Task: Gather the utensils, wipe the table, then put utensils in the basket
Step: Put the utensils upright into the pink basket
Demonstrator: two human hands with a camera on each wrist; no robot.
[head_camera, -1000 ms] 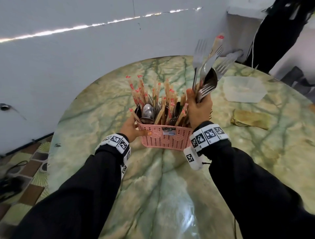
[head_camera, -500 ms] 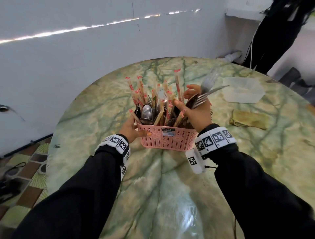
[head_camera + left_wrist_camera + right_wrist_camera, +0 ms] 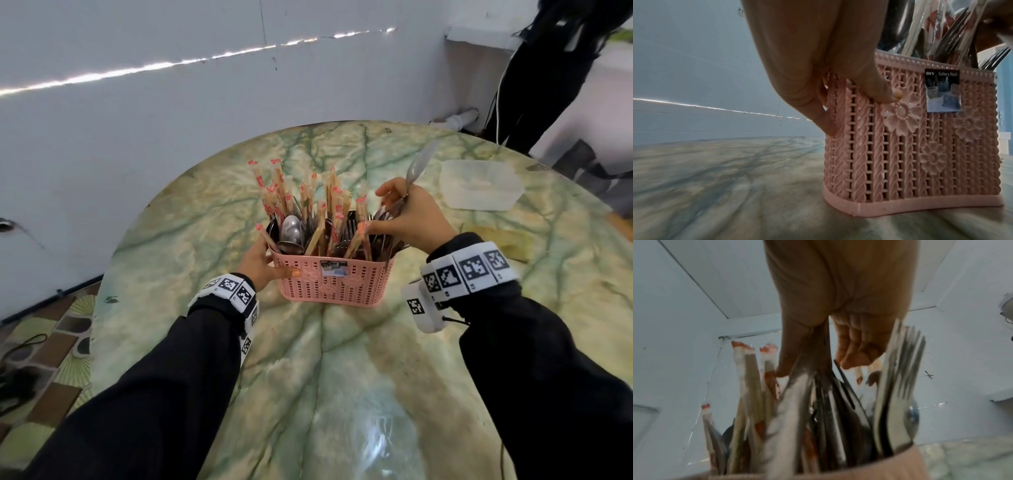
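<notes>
My left grip (image 3: 818,68) clasps the left end of the pink basket (image 3: 334,284), thumb on its front; my right grip (image 3: 409,219) pinches metal utensils (image 3: 390,214) standing at the basket's right end. A sticker (image 3: 942,91) on the front reads "DIY Cutlery Rack". The basket sits mid-counter (image 3: 308,394), well away from every edge, open marble all around. It is latticed with moulded flowers, crammed with wrapped chopsticks (image 3: 274,192), spoons and forks.

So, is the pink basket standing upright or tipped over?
Upright. The pink basket sits flat on its base on the table, the utensils stand up inside, and the left hand grips its side.
</notes>
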